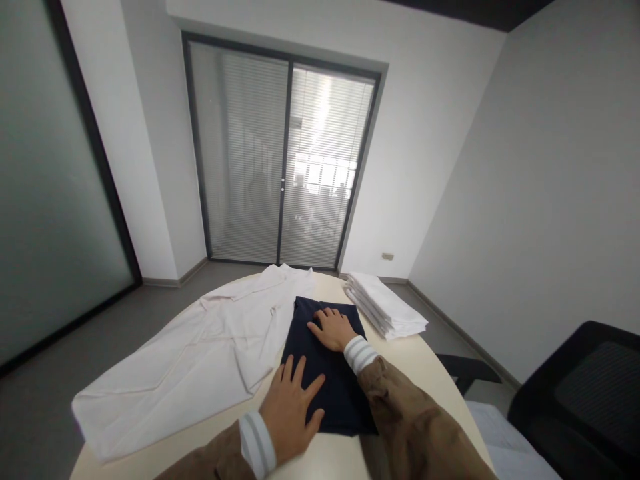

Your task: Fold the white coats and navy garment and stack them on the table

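Observation:
A dark navy folded cloth (340, 387), perhaps a garment, lies flat on the round cream table (425, 373). My left hand (290, 407) rests with spread fingers on its near left edge, thumb and fingertips touching the fabric. Farther up on the same cloth, my right hand (334, 329) lies flat, fingers stretched out. Neither hand grips anything. Left of the navy cloth a large white garment (200, 353) is spread out with loose creases, reaching over the table's left edge. My right forearm covers part of the navy cloth's right side.
A stack of folded white cloths (385, 303) sits at the table's far right edge. To the right stands a black office chair (585, 393), with white fabric (505, 440) low beside it. Beyond the table are glass doors with blinds (240, 160).

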Demonstrator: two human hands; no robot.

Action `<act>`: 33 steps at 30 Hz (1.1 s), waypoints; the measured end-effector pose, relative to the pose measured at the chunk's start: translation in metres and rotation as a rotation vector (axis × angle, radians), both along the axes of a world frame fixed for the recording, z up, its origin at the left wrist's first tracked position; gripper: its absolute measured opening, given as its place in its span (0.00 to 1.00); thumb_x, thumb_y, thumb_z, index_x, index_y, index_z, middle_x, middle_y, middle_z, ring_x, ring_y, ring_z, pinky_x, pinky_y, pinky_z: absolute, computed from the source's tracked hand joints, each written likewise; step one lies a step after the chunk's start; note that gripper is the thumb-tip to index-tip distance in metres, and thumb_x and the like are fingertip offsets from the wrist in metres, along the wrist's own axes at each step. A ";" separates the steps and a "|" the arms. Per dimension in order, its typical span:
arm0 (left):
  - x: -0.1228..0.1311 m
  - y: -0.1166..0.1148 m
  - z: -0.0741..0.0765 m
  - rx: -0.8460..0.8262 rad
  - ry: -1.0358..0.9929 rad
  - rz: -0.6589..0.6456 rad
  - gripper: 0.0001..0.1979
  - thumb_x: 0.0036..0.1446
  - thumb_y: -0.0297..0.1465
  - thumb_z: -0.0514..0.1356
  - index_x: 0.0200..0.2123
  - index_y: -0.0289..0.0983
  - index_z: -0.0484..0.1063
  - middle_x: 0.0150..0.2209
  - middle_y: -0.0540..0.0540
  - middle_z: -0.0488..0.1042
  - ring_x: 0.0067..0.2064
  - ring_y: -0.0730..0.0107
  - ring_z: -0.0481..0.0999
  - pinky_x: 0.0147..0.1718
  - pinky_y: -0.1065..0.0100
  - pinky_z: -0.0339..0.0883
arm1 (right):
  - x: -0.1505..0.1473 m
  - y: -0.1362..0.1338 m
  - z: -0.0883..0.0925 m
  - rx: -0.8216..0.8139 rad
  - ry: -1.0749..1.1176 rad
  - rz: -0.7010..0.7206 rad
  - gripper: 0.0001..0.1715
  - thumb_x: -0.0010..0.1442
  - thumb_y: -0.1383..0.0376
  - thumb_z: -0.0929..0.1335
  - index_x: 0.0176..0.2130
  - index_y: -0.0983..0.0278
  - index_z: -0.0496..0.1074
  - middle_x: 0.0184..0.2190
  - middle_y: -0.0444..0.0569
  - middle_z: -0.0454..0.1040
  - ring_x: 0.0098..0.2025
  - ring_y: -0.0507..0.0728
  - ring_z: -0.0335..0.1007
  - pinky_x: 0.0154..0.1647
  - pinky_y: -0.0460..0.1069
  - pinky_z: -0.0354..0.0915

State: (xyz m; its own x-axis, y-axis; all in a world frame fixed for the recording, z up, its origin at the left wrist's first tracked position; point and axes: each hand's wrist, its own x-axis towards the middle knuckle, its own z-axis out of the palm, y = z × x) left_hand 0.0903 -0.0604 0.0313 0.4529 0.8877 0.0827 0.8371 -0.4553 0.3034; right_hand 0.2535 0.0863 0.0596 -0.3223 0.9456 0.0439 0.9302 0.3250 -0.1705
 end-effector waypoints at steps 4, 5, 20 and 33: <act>0.000 -0.006 -0.004 -0.013 -0.039 -0.023 0.32 0.59 0.51 0.55 0.65 0.50 0.61 0.69 0.37 0.52 0.69 0.32 0.46 0.61 0.36 0.46 | -0.023 0.017 -0.009 -0.004 0.047 0.068 0.37 0.67 0.43 0.51 0.68 0.53 0.51 0.71 0.48 0.49 0.71 0.66 0.39 0.67 0.67 0.38; 0.001 -0.007 -0.006 -0.019 -0.047 -0.030 0.33 0.59 0.52 0.55 0.65 0.50 0.60 0.70 0.37 0.51 0.69 0.32 0.45 0.61 0.36 0.46 | -0.027 0.019 -0.015 -0.035 0.043 0.076 0.37 0.67 0.42 0.51 0.69 0.51 0.50 0.71 0.46 0.46 0.72 0.66 0.36 0.67 0.68 0.35; 0.002 -0.006 -0.010 -0.074 -0.037 -0.035 0.39 0.58 0.56 0.52 0.68 0.48 0.52 0.71 0.35 0.43 0.70 0.32 0.39 0.61 0.36 0.45 | 0.005 0.028 -0.034 0.056 0.025 -0.135 0.41 0.65 0.39 0.48 0.69 0.52 0.49 0.72 0.47 0.44 0.72 0.68 0.32 0.68 0.67 0.31; 0.007 0.049 0.038 0.095 -0.028 0.067 0.26 0.66 0.46 0.47 0.57 0.36 0.70 0.53 0.33 0.72 0.56 0.47 0.70 0.55 0.50 0.62 | 0.057 0.026 -0.052 -0.006 0.034 -0.233 0.44 0.63 0.38 0.53 0.69 0.56 0.51 0.71 0.48 0.47 0.72 0.67 0.33 0.68 0.63 0.39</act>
